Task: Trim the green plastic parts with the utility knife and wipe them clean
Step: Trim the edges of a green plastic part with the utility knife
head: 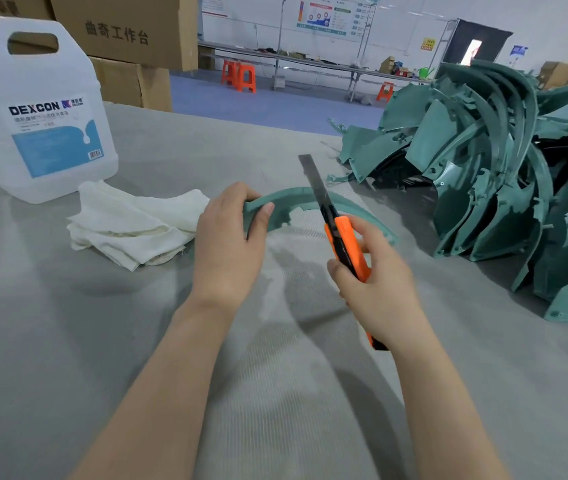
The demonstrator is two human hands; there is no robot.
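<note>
A grey counter is carrying a heap of green plastic parts at the far right, a white jug at the far left and a folded white cloth just near of the jug. At centre the left hand is closing its grip on the left end of one curved green part. The right hand is gripping the orange utility knife, its extended blade crossing in front of the arc.

Teal-green curved part, orange-and-black knife, white cloth, translucent jug with blue label, grey table.
</note>
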